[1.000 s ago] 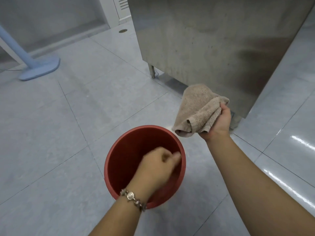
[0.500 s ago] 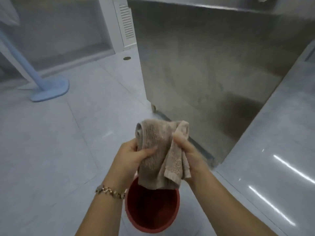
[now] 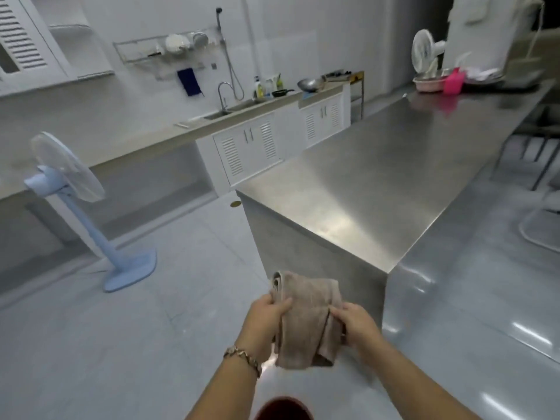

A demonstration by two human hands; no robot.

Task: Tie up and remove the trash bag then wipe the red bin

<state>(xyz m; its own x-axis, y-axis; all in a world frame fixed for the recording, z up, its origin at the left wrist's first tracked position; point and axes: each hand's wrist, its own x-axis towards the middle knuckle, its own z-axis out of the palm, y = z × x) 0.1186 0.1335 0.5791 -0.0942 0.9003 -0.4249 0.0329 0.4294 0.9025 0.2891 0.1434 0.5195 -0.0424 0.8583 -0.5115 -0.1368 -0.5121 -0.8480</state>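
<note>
Steel island [image 3: 378,189] gleaming over pale floor tiles [image 3: 91,328]; left hand [image 3: 266,316] and right hand [image 3: 356,324] both pinching a beige cloth [image 3: 306,319] above the red bin [image 3: 283,409].

Bright, soft, blurred, edges bowed

The cloth [image 3: 306,319] is a soft, light brown towel; it is folded over and bunched up, with its loose end hanging down; it is held up in the air, in front of the corner of a shiny metal counter; the red bin [image 3: 283,409] is round and dark red; only its top rim shows at the very bottom of the view; it sits on the floor, right below the cloth, well apart from it.
</note>
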